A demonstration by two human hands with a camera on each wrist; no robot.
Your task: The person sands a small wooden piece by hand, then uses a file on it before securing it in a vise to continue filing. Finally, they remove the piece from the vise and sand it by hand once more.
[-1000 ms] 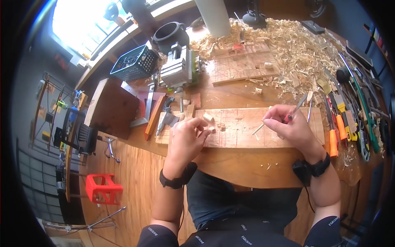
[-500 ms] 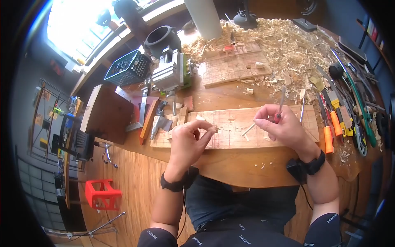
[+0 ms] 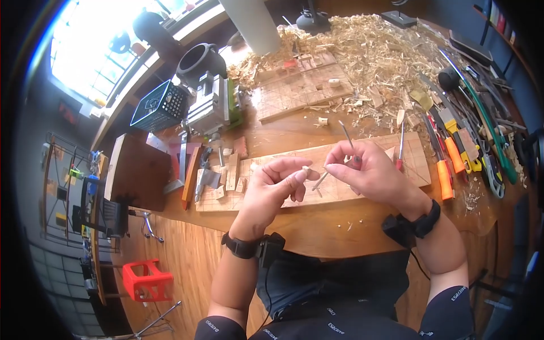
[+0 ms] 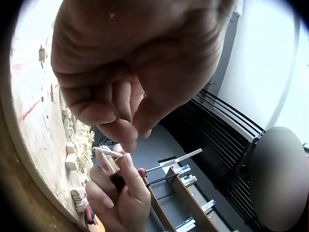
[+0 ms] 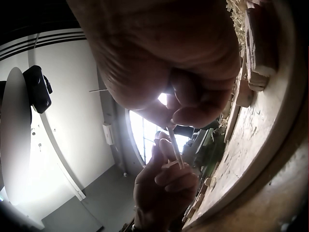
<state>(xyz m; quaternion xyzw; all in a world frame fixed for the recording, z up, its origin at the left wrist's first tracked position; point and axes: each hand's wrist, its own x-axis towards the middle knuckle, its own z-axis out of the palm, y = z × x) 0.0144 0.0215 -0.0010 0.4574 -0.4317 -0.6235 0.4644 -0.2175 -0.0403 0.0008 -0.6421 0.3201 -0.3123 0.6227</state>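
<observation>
My left hand (image 3: 273,186) is over the marked plank (image 3: 283,203), pinching a small pale wood piece (image 3: 306,170) between thumb and fingertips. Close by on its right, my right hand (image 3: 371,173) pinches a thin wooden stick (image 3: 321,181), which slants down toward the left. A slim tool with a red handle (image 3: 356,162) is also gripped in that hand, its metal blade (image 3: 347,134) pointing up and away. In the right wrist view the stick (image 5: 175,147) reaches down in front of the left hand (image 5: 164,188). The two hands' fingertips are a short distance apart.
Behind the plank lies a second marked board (image 3: 300,97) with wood shavings (image 3: 379,56) heaped around it. A bench vise (image 3: 212,107), basket (image 3: 160,106) and wooden box (image 3: 136,173) stand left. Orange-handled tools (image 3: 445,180) lie right. Small blocks (image 3: 233,171) sit at the plank's left end.
My left hand has moved right and lifted off the plank with the small wood piece. My right hand has come left with the stick and red-handled tool, closing the gap. The head view has shifted.
</observation>
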